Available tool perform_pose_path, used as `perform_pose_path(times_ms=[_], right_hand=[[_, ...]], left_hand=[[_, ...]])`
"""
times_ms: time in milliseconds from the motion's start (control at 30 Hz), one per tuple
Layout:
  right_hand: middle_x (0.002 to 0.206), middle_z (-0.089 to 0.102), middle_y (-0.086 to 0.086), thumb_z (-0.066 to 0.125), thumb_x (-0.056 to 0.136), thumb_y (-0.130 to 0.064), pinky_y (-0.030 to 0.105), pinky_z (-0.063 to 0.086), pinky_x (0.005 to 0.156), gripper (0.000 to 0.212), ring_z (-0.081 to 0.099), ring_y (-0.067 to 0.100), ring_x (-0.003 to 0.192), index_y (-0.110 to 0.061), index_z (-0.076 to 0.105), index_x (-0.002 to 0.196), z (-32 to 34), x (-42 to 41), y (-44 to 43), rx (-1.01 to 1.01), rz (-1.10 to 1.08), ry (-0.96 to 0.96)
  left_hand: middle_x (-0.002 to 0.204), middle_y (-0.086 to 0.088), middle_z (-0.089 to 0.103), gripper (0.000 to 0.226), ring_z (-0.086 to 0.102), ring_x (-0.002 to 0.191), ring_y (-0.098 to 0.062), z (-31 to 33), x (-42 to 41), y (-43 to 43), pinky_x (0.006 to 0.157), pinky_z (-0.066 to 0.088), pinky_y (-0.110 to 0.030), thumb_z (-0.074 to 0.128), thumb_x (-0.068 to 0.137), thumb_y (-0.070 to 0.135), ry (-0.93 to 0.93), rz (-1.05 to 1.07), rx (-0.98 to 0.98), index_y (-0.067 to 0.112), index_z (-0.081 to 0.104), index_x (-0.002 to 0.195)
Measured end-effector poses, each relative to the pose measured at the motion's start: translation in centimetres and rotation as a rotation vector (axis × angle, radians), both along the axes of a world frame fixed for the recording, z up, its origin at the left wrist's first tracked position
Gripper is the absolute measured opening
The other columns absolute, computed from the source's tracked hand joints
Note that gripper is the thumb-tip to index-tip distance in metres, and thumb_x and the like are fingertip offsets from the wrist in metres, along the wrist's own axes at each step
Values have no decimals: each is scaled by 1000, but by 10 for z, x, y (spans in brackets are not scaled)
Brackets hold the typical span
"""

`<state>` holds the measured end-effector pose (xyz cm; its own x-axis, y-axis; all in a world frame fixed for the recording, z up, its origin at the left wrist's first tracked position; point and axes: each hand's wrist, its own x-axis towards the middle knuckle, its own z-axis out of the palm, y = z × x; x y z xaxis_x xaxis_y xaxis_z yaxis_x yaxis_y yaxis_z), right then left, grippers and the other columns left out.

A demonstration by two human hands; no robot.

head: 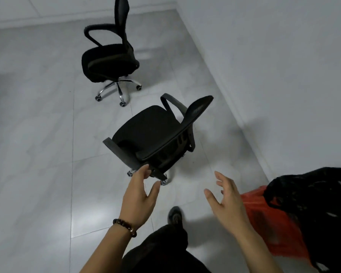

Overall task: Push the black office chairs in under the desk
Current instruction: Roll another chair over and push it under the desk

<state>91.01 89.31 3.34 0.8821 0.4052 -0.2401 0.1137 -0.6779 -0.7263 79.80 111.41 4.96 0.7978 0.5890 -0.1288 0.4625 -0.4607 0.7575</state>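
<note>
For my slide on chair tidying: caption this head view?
Both open hands, left and right, reach for the nearer black chair.

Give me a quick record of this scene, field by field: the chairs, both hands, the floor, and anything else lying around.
near chair: black, on casters, just ahead of the hands
far chair: black, chrome base, standing apart from the near one
left hand: open, fingertips at the near chair's armrest, no grip closed on it
right hand: open, in the air, touching nothing
bracelet: beads, on left wrist
floor: pale glossy tiles
red bag: at right, beside black bag
desk: not in view
</note>
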Motion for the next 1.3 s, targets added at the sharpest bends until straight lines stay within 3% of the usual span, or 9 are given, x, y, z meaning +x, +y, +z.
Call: perform_pose_path(times_ms=[100, 200, 367, 467, 533, 633, 833, 1067, 1300], right_hand=[[141, 41, -3, 60, 92, -38, 33, 45, 98, 60, 47, 11, 126, -23, 36, 145, 17, 81, 18, -8, 40, -45], [142, 40, -7, 58, 93, -41, 25, 40, 94, 59, 46, 10, 125, -25, 35, 145, 28, 147, 37, 8, 100, -71], [144, 37, -9, 55, 94, -44, 25, 38, 99, 59, 41, 6, 128, -30, 32, 146, 15, 256, 81, 18, 346, -59], [145, 38, -7, 54, 94, -47, 33, 38, 107, 57, 40, 12, 132, -29, 34, 145, -9, 311, 119, -31, 514, -103], [147, 38, -5, 50, 93, -54, 37, 30, 114, 60, 35, 15, 135, -28, 35, 145, -30, 347, 144, -89, 727, -78], [151, 37, -6, 36, 93, -65, 37, 12, 119, 65, 28, 14, 141, -29, 36, 147, -51, 378, 163, -264, 1089, -128], [150, 43, -1, 16, 88, -79, 47, 8, 120, 79, 25, 20, 145, -28, 47, 141, -57, 437, 193, -407, 1332, -396], [153, 37, 2, 18, 88, -68, 57, -14, 114, 68, 11, 24, 148, -35, 53, 135, -56, 494, 250, -535, 1402, -612], [150, 42, -1, 21, 88, -72, 53, -4, 118, 66, 16, 21, 146, -36, 58, 128, -58, 503, 275, -507, 1444, -618]], left_hand=[[129, 6, 52, 53, 52, 112, -5, 15, 71, 10, 88, 41, -15, 60, 91, 31, -20, 12, 6, 21, 38, 138], [132, 5, 50, 54, 49, 121, -7, 21, 123, 21, 93, 45, -22, 58, 91, 33, 1, -2, 53, 21, 37, 139], [130, 3, 52, 53, 50, 121, -12, -4, 192, 40, 99, 45, -30, 53, 92, 40, 76, 148, 105, 19, 39, 139], [131, -1, 54, 53, 52, 120, -22, -42, 214, 47, 106, 37, -45, 42, 94, 51, 330, 320, 118, 19, 42, 136], [128, -2, 58, 55, 54, 117, -23, -66, 227, 39, 104, 36, -44, 34, 93, 58, 531, 463, 34, 21, 47, 132], [127, 2, 61, 53, 52, 119, -21, -76, 245, 18, 103, 34, -39, 27, 94, 58, 772, 495, 33, 26, 51, 130], [131, 4, 58, 56, 45, 127, -18, -68, 304, -10, 108, 27, -39, 22, 94, 60, 824, 622, -103, 29, 52, 130], [132, 6, 56, 60, 46, 125, -18, -74, 371, -25, 107, 31, -38, 18, 93, 62, 692, 736, -182, 29, 53, 129], [125, 5, 60, 55, 51, 118, -19, -74, 386, -14, 100, 36, -38, 20, 94, 57, 677, 806, -139, 29, 58, 122]])
